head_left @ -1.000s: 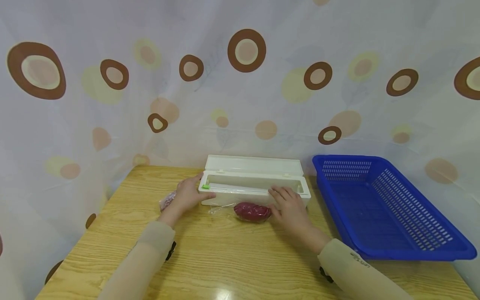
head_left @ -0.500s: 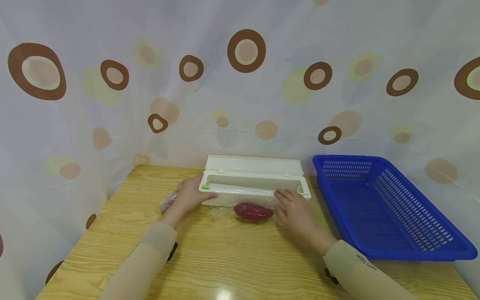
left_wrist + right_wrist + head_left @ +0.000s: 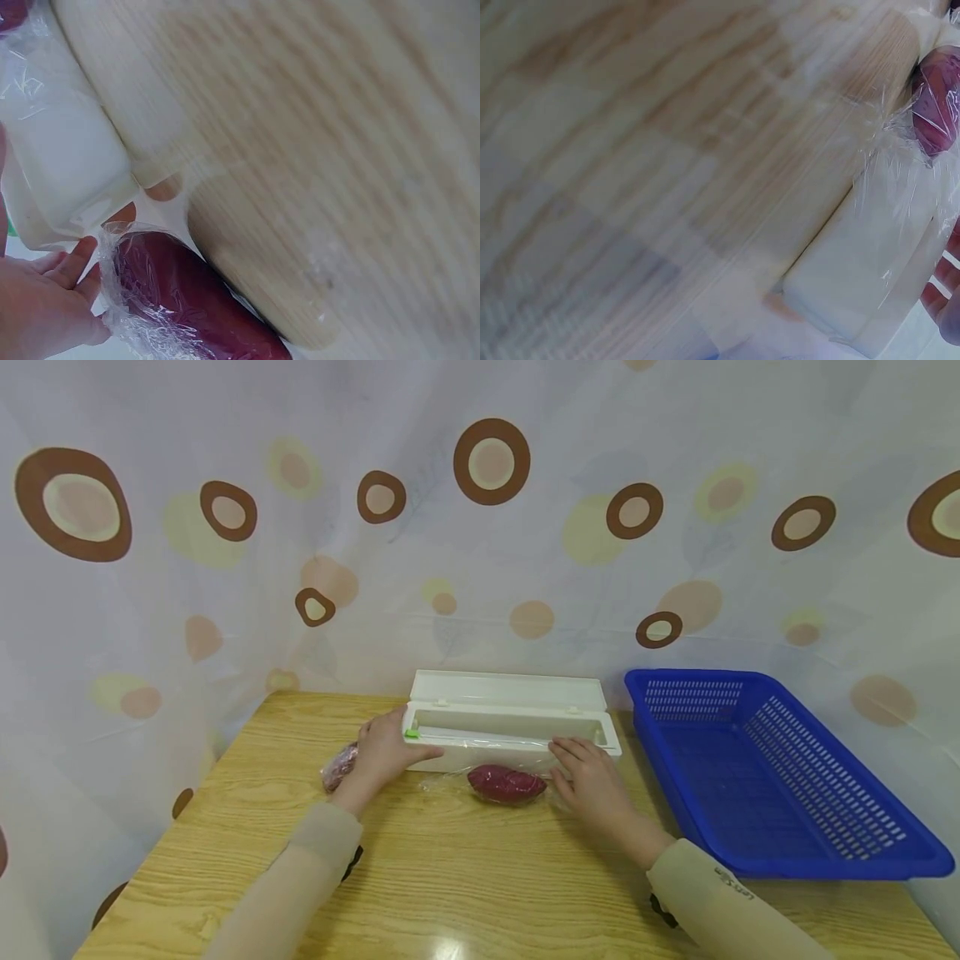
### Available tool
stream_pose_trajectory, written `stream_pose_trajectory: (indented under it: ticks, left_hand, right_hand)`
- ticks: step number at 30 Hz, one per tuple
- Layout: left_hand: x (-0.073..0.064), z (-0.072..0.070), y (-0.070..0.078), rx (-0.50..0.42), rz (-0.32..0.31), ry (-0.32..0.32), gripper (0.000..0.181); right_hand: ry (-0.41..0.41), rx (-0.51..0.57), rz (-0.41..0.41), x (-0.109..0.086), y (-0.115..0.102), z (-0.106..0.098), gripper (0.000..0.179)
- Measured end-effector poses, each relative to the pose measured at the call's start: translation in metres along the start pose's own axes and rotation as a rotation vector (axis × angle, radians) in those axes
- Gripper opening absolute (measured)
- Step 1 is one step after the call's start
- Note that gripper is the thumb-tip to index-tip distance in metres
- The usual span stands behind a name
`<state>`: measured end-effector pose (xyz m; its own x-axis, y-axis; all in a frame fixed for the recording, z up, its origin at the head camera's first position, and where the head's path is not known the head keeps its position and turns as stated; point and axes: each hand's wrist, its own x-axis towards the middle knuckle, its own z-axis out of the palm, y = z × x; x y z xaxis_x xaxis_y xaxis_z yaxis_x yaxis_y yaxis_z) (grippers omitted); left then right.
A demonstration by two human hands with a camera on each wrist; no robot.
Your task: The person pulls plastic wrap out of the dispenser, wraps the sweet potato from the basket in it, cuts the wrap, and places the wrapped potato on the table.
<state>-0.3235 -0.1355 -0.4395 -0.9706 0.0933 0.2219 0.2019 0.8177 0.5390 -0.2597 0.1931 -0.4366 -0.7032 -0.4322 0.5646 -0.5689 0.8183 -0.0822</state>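
Note:
A white cling film box stands on the table with its lid raised and a film roll inside. My left hand holds the box's left end, thumb along the front and fingers round the side. Clear film hangs over the front, around a dark red sweet potato on the table. My right hand rests its fairly straight fingers on the box's front edge, thumb by the potato's right end. Behind my left wrist lies another film-wrapped sweet potato, partly hidden in the head view.
A large blue plastic basket stands on the right side of the table, close to my right forearm. Behind the box hangs a patterned curtain. A green slider sits at the left of the box's front edge.
My right hand has shifted slightly right along the box's front edge, away from the sweet potato. My left hand has edged a little to the right, showing more of the wrapped potato.

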Motion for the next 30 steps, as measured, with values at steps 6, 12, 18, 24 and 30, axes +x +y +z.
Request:
stream_pose_trajectory:
  ticks: [6,12,18,24,30]
  left_hand:
    - [0.0,0.001,0.006,0.02,-0.021,-0.011,0.108]
    - [-0.002,0.0,0.006,0.032,-0.014,-0.006,0.107]
    - [-0.003,0.0,0.001,0.054,-0.001,-0.015,0.108]
    - [-0.003,-0.006,-0.003,0.03,-0.006,-0.086,0.106]
    - [-0.003,-0.015,-0.004,-0.007,-0.01,-0.184,0.101]
  right_hand:
    - [-0.007,-0.011,0.003,-0.001,0.0,0.0,0.037]
    - [-0.021,-0.017,0.002,0.0,0.0,-0.001,0.037]
    - [-0.037,-0.016,0.009,0.001,0.0,0.0,0.038]
    - [-0.027,-0.017,-0.01,0.001,0.0,0.0,0.037]
    - [0.0,-0.013,-0.025,0.002,0.0,-0.001,0.036]
